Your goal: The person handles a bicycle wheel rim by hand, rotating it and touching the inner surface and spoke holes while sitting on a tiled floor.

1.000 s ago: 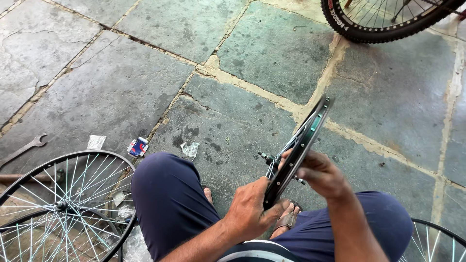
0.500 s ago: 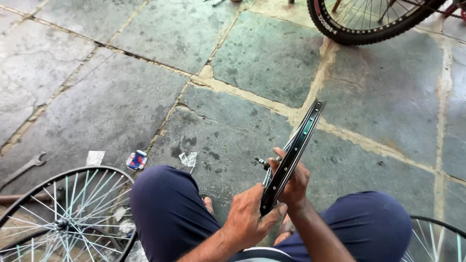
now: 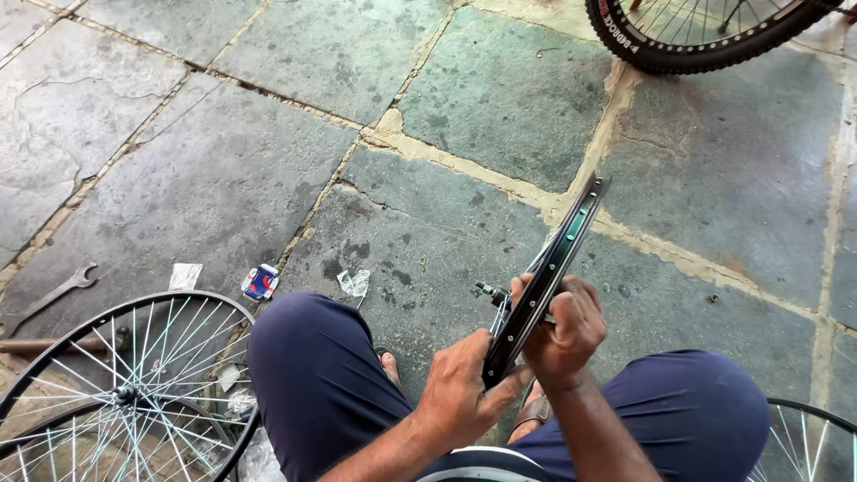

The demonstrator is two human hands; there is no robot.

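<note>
Black wheel rim [image 3: 546, 259] is gripped edge-on by left hand [image 3: 460, 393] and right hand [image 3: 562, 326]; spokes, seemingly, are best threaded with it steadied between the knees.

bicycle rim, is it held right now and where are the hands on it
Yes, both hands hold the bicycle rim edge-on: left hand grips its near end, right hand wraps it just above.

Both hands steady a black wheel rim [image 3: 544, 272] edge-on between the knees.
The left hand [image 3: 464, 393] grips its near edge; the right hand [image 3: 567, 330] clasps the spokes beside the hub axle [image 3: 491, 291], above stone paving [image 3: 223, 178].
</note>
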